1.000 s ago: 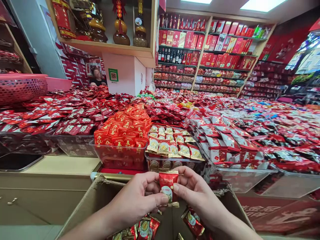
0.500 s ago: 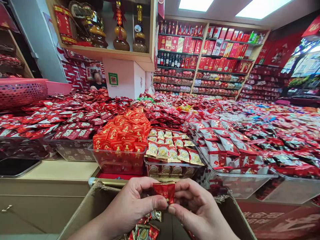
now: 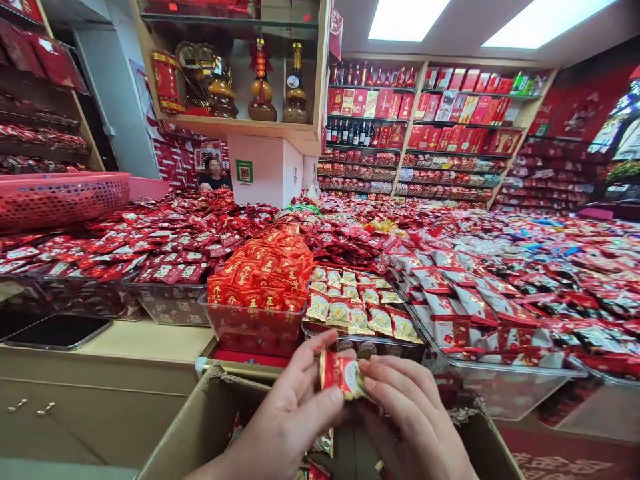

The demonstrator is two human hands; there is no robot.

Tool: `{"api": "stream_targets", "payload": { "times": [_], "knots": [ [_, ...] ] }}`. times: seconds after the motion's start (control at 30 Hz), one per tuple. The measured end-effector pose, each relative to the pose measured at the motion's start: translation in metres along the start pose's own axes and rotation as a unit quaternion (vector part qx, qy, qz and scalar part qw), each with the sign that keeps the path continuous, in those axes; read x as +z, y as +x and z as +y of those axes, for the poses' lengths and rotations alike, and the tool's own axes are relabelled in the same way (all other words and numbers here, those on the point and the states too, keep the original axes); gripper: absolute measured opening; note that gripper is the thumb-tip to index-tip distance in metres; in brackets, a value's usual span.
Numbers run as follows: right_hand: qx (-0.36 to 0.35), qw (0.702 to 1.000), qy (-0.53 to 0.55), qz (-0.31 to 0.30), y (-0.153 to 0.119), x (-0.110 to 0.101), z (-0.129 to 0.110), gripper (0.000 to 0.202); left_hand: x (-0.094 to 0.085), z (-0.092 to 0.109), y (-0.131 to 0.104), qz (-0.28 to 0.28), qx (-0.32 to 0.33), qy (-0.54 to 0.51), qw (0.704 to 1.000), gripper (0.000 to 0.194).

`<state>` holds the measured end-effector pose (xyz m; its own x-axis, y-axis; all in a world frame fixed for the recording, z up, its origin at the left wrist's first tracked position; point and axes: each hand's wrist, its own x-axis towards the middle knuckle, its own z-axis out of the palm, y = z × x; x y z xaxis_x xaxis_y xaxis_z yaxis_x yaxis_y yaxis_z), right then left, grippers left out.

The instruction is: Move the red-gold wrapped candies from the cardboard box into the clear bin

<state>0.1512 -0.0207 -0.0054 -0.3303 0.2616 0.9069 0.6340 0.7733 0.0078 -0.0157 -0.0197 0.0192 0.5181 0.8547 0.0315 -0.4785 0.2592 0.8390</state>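
Above the open cardboard box [image 3: 180, 417], a small red and gold wrapped candy [image 3: 343, 375] is held between my two hands. My left hand [image 3: 295, 407] has its thumb below the wrapper's left end and its fingers behind it. Fingertips of my right hand [image 3: 415, 407] cover the wrapper's right end; its thumb is hidden. Inside the box, partly behind my wrists, lie loose wrapped candies [image 3: 317, 470]. Just beyond my hands, a clear tub holds rows of similar gold-edged candies [image 3: 350, 313].
Left of that tub stands a clear tub of orange-red packets [image 3: 260, 287]. Red-and-white packets [image 3: 480, 293] fill tubs on the right. A dark tablet-like device [image 3: 59, 331] lies on the counter [image 3: 150, 343]. A pink basket [image 3: 65, 200] is at the left; a person [image 3: 216, 179] is far behind.
The candy has been turned, so a round white and green mark now faces up. My hands shifted slightly right, and the camera view moved left and up.
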Motion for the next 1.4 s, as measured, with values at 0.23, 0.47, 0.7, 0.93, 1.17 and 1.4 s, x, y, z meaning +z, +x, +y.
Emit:
{"api": "stream_targets", "payload": {
  "times": [0.23,0.47,0.7,0.93,1.17,1.4],
  "knots": [
    [-0.027,0.999,-0.025,-0.004,0.005,-0.009,0.001,0.019,0.001,0.009,0.004,-0.010,-0.014,-0.040,0.999,0.045],
    [-0.067,0.992,-0.051,-0.093,0.004,-0.017,-0.003,0.021,-0.003,0.012,0.007,-0.014,-0.053,0.028,0.998,0.051],
    [0.034,0.990,-0.076,-0.111,0.009,-0.023,0.020,0.026,-0.014,0.030,0.016,0.073,0.208,0.548,0.807,0.030],
    [0.092,0.937,-0.227,-0.248,0.037,0.004,0.055,0.014,-0.011,0.026,0.068,-0.001,0.263,0.824,0.501,0.043],
    [0.146,0.944,-0.160,-0.250,0.028,0.010,0.053,0.019,-0.009,0.012,0.081,0.007,0.239,0.855,0.459,0.040],
    [0.133,0.953,-0.125,-0.243,0.030,0.007,0.056,0.023,-0.010,0.008,0.085,0.017,0.246,0.858,0.451,0.046]
  ]
}}
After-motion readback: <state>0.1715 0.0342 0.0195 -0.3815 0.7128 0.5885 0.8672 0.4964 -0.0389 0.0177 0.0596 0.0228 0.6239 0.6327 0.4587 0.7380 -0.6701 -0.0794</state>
